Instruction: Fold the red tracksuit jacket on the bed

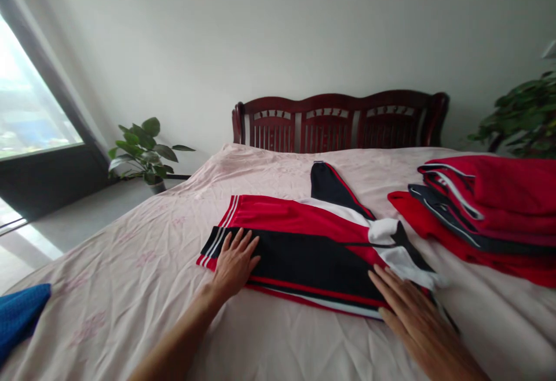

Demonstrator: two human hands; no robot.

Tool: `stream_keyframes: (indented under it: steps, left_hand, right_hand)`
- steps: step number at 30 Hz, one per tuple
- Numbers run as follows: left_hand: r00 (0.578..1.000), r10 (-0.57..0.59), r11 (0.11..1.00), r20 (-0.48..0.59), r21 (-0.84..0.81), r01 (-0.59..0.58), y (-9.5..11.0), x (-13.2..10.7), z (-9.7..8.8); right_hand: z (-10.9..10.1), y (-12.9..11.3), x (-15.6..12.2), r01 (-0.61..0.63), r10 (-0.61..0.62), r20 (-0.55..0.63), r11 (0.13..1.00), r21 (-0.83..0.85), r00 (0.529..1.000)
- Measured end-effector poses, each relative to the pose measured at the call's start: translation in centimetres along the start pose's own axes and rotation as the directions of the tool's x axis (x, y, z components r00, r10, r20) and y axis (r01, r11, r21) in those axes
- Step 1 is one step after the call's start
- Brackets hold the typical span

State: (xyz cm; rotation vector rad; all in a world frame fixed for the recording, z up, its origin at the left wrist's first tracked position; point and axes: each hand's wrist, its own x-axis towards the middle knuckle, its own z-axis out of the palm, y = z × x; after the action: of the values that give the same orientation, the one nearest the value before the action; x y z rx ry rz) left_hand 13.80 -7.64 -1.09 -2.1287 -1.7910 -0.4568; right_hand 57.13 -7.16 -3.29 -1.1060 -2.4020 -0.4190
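Observation:
A red, black and white jacket [299,248] lies partly folded on the bed, its striped hem toward the left. One black sleeve [328,187] with red piping sticks out on the far side; another black part lies folded lengthwise along the near side. My left hand [237,259] rests flat with fingers spread on the black cloth close to the striped hem. Near the white collar end, my right hand [408,306] lies with its fingers stretched out over the jacket's near right corner. Neither hand grips the cloth.
A pale pink bedsheet [143,300] covers the bed. Folded red and dark clothes [499,207] are stacked at the right. Blue cloth [21,317] lies at the left edge. Behind stands a dark wooden headboard [325,123]; potted plants [145,149] flank the bed.

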Motion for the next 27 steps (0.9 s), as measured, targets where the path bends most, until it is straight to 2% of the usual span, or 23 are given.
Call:
stream_keyframes:
  steps: [2,5,10,14,21,25,27]
  left_hand:
    - [0.998,-0.047,0.998,0.048,0.051,0.044,-0.2,-0.3,0.9]
    - [0.995,-0.076,0.994,0.057,0.083,0.071,-1.2,-0.6,1.2]
    - [0.989,-0.120,0.990,0.088,0.087,0.112,-2.7,-0.6,0.6]
    - [0.980,-0.161,0.984,0.115,0.094,0.151,-3.7,-0.5,0.9]
    - [0.953,-0.253,0.967,0.166,0.063,0.245,-5.8,-0.5,1.9]
    - [0.949,-0.257,0.966,0.183,0.047,0.253,-6.0,-0.5,2.0]
    - [0.951,-0.259,0.966,0.168,0.033,0.258,-6.0,-0.5,2.1]
  right_hand:
    - [1.1,0.0,-0.4,0.045,-0.046,-0.011,0.996,-0.080,0.999]
    - [1.9,0.7,-1.3,0.046,-0.049,-0.016,0.991,-0.127,0.999]
    - [2.0,1.5,-1.7,0.020,-0.023,-0.022,0.992,-0.126,1.000]
    - [2.0,1.8,-1.9,-0.030,0.032,0.024,0.995,-0.099,0.999]
    - [1.3,2.4,-1.7,-0.190,0.179,0.150,0.980,0.060,0.972]
    - [0.8,2.8,-1.2,-0.287,0.273,0.091,0.927,0.241,0.958]
    - [0.4,3.1,-1.3,-0.359,0.372,0.019,0.879,0.315,0.928]
